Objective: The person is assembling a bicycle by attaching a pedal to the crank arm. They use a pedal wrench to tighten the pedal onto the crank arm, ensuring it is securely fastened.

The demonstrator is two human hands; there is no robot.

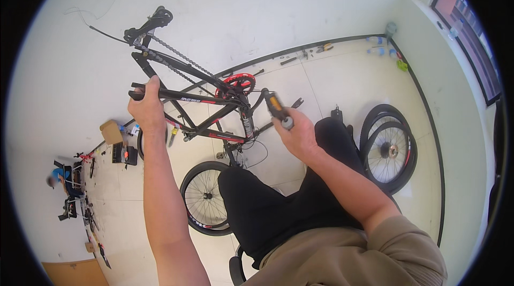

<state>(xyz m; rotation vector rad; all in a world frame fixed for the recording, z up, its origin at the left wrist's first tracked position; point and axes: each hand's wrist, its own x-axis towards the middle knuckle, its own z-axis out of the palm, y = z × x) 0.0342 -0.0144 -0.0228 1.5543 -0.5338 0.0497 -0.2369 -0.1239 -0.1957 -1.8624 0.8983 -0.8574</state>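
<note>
Gripping the black bike frame (184, 96) by a tube at its rear end, the left hand (147, 110) is closed; the right hand (297, 133) is clamped round a black-and-orange tool (275, 105), and the 2 hands stand well apart. The frame lies ahead of the knees and left of the right hand, its long axis slanting from upper left toward lower middle. The right hand is nearer the red toothed ring (247, 79); whether the tool touches anything there, I cannot tell. Room looks tighter below, where 1 wheel (195, 178) sits by the left knee, and wider on the right, before 2 overlapping wheels (411, 152). Farther off, pliers (324, 48) lie near the wall's dark edge strip (321, 43).
</note>
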